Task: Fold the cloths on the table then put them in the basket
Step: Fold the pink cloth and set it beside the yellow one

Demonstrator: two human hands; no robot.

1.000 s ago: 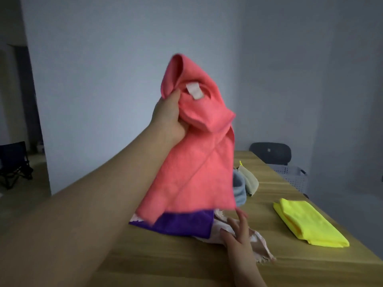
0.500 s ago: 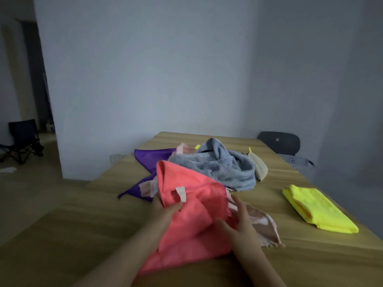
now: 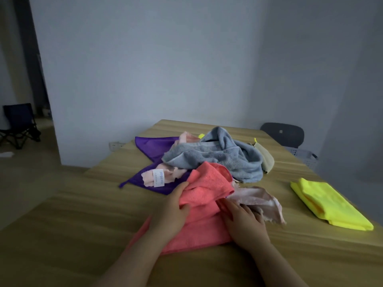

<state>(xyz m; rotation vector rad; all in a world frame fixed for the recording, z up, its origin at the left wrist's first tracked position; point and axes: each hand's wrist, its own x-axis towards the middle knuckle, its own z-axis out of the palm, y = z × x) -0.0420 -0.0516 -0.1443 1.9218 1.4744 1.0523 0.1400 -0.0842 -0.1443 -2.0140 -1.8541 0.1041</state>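
A coral cloth (image 3: 207,206) lies rumpled on the wooden table (image 3: 83,235) right in front of me. My left hand (image 3: 172,210) grips a fold at its left side. My right hand (image 3: 242,220) rests flat on its right part with fingers spread. Behind it is a heap: a purple cloth (image 3: 153,150), a grey-blue towel (image 3: 223,156), a pale pink cloth with a white label (image 3: 161,177), a frayed pale pink cloth (image 3: 261,197) and a beige cloth (image 3: 267,160). A folded yellow cloth (image 3: 327,204) lies apart at the right. A white perforated basket (image 3: 303,156) stands off the table's far right.
A dark chair (image 3: 281,133) stands behind the basket against the wall. A folding chair (image 3: 18,125) is on the floor far left. Bare tabletop stretches to my left and along the front edge.
My left hand brought the coral cloth down from the air onto the table. My right hand moved from the pale pink cloth onto the coral one. The coral cloth now lies lower and wider.
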